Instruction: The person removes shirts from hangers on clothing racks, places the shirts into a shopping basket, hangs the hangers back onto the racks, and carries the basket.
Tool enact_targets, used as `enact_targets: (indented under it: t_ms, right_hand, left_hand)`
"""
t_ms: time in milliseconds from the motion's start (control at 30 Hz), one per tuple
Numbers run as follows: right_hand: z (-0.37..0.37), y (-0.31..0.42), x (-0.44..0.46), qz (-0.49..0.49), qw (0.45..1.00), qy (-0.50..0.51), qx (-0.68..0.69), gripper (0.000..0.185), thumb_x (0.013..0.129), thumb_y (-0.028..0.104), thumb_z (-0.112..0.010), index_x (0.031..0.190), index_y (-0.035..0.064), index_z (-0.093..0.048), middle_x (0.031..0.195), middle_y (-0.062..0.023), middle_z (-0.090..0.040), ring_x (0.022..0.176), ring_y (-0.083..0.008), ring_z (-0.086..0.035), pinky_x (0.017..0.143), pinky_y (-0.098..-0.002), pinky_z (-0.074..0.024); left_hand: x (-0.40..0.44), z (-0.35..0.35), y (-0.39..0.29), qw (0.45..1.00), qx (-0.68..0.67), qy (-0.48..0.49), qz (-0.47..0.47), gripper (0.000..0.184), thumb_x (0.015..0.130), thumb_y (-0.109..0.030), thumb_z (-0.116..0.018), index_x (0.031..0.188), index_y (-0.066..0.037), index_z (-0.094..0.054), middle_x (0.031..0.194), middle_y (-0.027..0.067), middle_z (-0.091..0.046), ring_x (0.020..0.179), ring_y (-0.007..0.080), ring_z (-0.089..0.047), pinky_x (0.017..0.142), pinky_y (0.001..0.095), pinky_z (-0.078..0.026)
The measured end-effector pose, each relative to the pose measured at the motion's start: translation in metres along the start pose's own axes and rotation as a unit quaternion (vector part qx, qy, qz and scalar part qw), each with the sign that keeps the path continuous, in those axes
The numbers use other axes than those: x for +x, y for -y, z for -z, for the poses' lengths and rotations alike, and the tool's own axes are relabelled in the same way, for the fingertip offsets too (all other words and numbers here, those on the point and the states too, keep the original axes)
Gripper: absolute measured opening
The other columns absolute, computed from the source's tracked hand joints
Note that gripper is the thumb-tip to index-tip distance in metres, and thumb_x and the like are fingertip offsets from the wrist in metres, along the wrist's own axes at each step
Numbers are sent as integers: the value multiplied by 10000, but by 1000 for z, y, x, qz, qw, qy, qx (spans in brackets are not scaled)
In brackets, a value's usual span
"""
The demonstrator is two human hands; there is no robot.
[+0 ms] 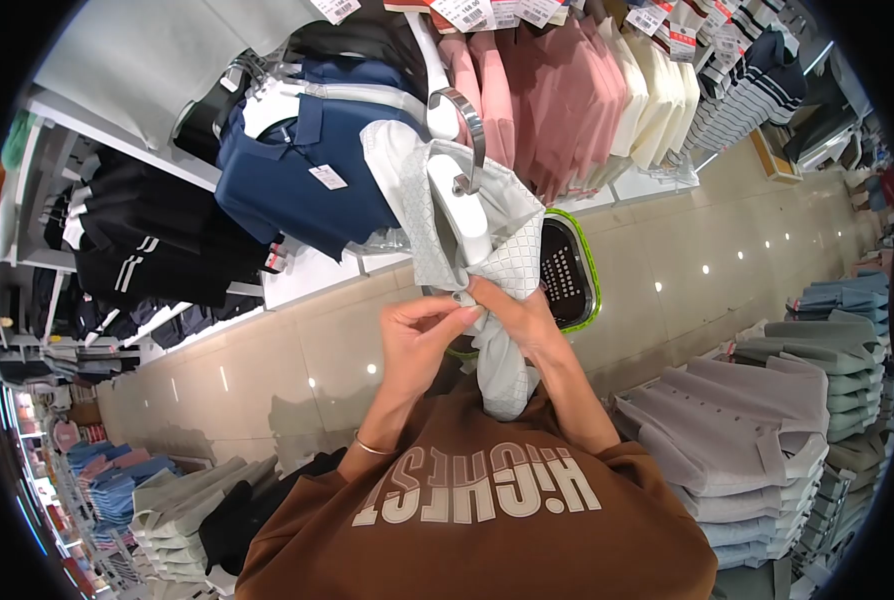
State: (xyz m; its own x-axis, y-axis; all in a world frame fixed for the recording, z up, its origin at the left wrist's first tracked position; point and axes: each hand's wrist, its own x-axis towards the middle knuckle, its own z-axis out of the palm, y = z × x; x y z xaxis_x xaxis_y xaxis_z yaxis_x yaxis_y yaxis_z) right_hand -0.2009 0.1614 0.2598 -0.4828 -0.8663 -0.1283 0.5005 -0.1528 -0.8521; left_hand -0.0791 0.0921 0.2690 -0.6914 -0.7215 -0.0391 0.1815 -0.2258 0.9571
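Observation:
A light grey checked shirt (520,245) hangs tilted on a white hanger (459,208), whose silver hook points upward. My left hand (417,335) pinches the shirt's front edge between thumb and fingertips; a bracelet circles that wrist. From the other side, my right hand (520,318) grips the same edge, its fingertips nearly touching the left ones. A small dark spot, perhaps a button, shows between the fingertips, too small to be sure. Part of the shirt drapes below my hands against the brown top I wear.
Behind the shirt, a dark basket with a green rim (595,268) stands on the tiled floor (657,260). Navy polo shirts (312,190) and pink garments (557,105) hang ahead. Black clothes (147,235) hang left. Folded shirts (732,420) are stacked at right.

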Motion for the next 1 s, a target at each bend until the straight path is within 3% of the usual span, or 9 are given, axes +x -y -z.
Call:
enact_targets:
  t_ms: [233,433,633,700,767,800,900,933,1000]
  right_hand:
    - [-2,7,-2,-50,998,9,-21,217,799,106,-657,981,14,-584,878,-9,-577,783,-75,-529,648,-234,-435]
    - [7,2,-1,-52,996,60,-34,277,793,113,-665,1029,3,-569,911,-17,-586,805,-74,-535,680,-240,-444]
    - [39,15,5,160,944,115,-265,542,725,145,-735,1181,-17,-491,1051,-72,-574,970,-121,-522,828,-286,-431]
    - [50,27,-3,24,973,135,-185,703,684,137,-771,1265,-18,-408,1148,-97,-533,1068,-156,-485,914,-318,-391]
    - [62,22,-4,69,973,145,-165,745,682,119,-772,1294,-16,-370,1177,-96,-517,1085,-159,-477,932,-320,-382]
    - [66,26,-5,22,968,182,-172,759,681,112,-772,1303,-14,-355,1203,-91,-499,1100,-156,-463,943,-313,-375]
    - [54,26,-9,13,961,201,-187,764,690,112,-767,1311,-19,-342,1208,-92,-494,1112,-158,-450,950,-306,-366]
    - [52,28,-9,-14,951,235,-199,762,695,119,-765,1311,-23,-339,1210,-91,-493,1111,-155,-447,954,-302,-362]
    - [58,29,-13,-20,947,251,-197,763,694,114,-766,1309,-24,-337,1207,-85,-491,1098,-150,-453,939,-294,-373]
  left_hand:
    - [9,6,-1,996,-49,-11,72,228,704,81,-689,921,42,-631,747,82,-664,646,97,-613,613,213,-489]
    - [12,10,-6,998,12,55,35,280,697,72,-698,968,45,-630,700,57,-647,625,84,-595,600,203,-473]
    - [13,20,-17,958,220,161,-92,301,664,-37,-751,934,30,-639,831,58,-618,712,97,-549,653,239,-442]
    - [13,39,-3,958,256,9,-132,463,649,-89,-756,1062,1,-567,1055,95,-561,878,145,-532,744,298,-433]
    - [20,40,-4,899,327,-175,-231,579,640,-104,-757,1152,-9,-504,1149,104,-514,943,163,-512,780,316,-423]
    - [22,34,-11,890,379,-161,-196,808,607,-164,-766,1280,-4,-349,1271,160,-396,1093,258,-439,892,389,-377]
    - [37,12,-9,823,493,-101,-264,916,580,-208,-768,1316,26,-274,1285,221,-356,1191,344,-356,979,444,-301]
    - [51,19,8,841,477,-121,-224,989,571,-247,-770,1339,37,-215,1314,259,-300,1254,402,-262,1037,464,-214]
    - [71,42,18,821,468,-206,-254,920,606,-178,-754,1337,28,-235,1344,256,-274,1266,400,-257,1046,442,-221]
